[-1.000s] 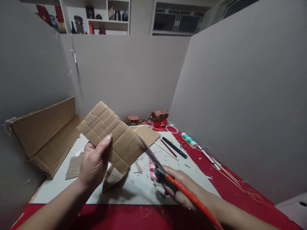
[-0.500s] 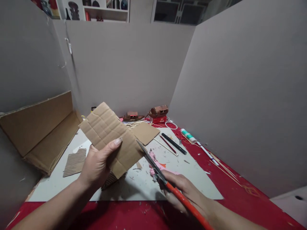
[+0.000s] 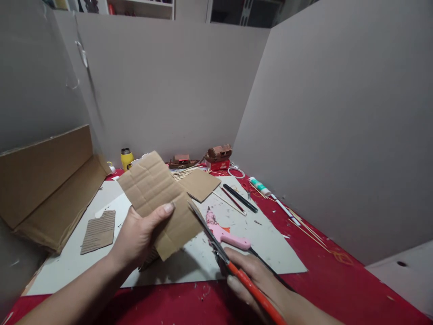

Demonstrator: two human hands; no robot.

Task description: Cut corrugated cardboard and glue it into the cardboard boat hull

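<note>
A creased sheet of brown cardboard (image 3: 152, 180) is gripped in my left hand (image 3: 142, 230), thumb flat on its face and the fingers hidden behind. My right hand (image 3: 246, 275) is closed around red-handled scissors (image 3: 257, 291). The scissors' dark blades lie at the sheet's right edge, their tip over its face. Below the sheet, a corrugated piece (image 3: 147, 262) is partly covered. Just beyond the scissors lies a pink glue gun (image 3: 233, 238) with a black cord.
A corrugated scrap (image 3: 98, 232) and a large folded cardboard piece (image 3: 57, 189) are on the left. Behind are a yellow bottle (image 3: 126, 159), a flat cardboard piece (image 3: 200, 184) and model boats (image 3: 219, 153). Pens (image 3: 240, 198) and a white-green tube (image 3: 260, 186) lie to the right.
The view has shifted a little, bringing the yellow bottle and more of the glue gun into sight. The sheet has tilted slightly more upright; both hands keep their holds.
</note>
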